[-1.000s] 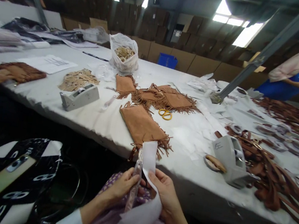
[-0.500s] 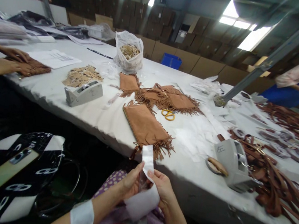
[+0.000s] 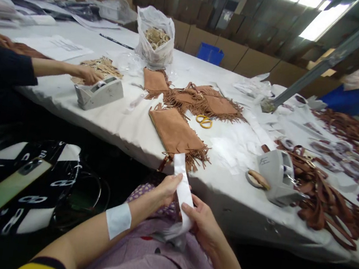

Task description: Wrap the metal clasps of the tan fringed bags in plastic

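a white strip is held over the lap, just off the edge of the cloth-covered table. near its upper part it is pinched by the left hand, with the thumb laid on top; lower down it is gripped by the right hand, thumb pressed on the strip and fingers curled behind. something brown is partly seen beneath the strip, too covered to be named. the fringed suede pouch is overlapped in view by the strip's upper end; whether the two are touching cannot be told.

beyond the pouch, yellow-handled scissors are laid near more fringed pouches. to the left, a grey tape dispenser is set beside a pile of tan pieces, over which a co-worker's hand is held. to the right, a second tape dispenser is flanked by brown straps. a smartphone is rested on a black-and-white patterned seat.
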Available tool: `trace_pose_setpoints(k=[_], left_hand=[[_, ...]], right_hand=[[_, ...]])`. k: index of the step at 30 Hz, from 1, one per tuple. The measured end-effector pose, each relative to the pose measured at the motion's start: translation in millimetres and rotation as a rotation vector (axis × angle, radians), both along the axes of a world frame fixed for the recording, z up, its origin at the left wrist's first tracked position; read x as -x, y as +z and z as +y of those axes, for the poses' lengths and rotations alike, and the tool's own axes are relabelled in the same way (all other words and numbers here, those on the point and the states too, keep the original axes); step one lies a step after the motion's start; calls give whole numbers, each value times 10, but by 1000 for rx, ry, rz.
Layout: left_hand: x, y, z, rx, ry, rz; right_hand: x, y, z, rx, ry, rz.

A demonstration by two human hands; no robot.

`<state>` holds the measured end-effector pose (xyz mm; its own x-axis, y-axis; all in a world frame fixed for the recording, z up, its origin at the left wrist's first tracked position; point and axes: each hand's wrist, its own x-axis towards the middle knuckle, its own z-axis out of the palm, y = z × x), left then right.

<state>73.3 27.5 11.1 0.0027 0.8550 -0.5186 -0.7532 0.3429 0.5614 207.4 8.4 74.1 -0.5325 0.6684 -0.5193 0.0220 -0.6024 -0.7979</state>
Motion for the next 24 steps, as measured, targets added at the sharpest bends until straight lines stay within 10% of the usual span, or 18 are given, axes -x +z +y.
trace_pose_setpoints(k=[18, 24], left_hand=[[-125, 309, -7, 68, 38, 50], [-106, 287, -81, 58, -4, 105]], right_hand=[[-418, -78, -673, 167, -251, -190], [-479, -100, -638, 0, -237, -232]])
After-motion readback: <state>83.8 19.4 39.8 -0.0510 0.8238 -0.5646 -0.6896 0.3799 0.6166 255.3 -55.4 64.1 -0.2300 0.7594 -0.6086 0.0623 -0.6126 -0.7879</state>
